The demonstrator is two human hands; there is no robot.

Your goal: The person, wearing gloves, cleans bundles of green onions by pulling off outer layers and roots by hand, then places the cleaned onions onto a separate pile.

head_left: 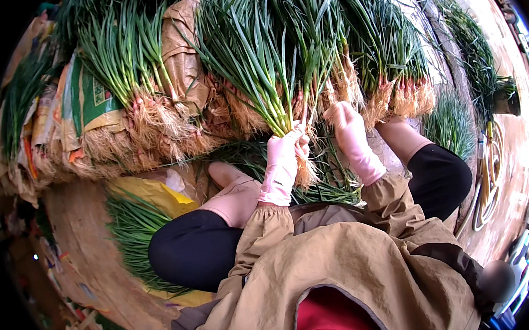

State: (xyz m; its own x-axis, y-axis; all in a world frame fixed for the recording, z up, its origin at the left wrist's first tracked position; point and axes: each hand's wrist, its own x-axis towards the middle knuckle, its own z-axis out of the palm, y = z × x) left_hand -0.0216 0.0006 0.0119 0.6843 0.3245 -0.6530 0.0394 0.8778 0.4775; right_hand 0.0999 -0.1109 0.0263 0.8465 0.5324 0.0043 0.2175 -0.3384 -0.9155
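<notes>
My left hand [283, 157], in a thin pink glove, is closed round the lower stems of a bunch of green garlic [266, 100]. Long green leaves fan out above the fist, and pale stringy roots hang beneath it. Just to the right is my right hand [349, 131], also gloved in pink, its fingers curled close to the roots of standing plants [348, 85]. What those fingers hold, if anything, is hidden. Loose green leaves [321, 191] lie below both hands, between my bent legs.
Rooted bunches [144, 106] line up along the far side, left to right, beside brown wrapping [182, 54]. More greens lie on a yellow sheet [150, 197] by my left knee. A coiled hose [491, 177] lies at the right, beyond a grey beam [453, 60].
</notes>
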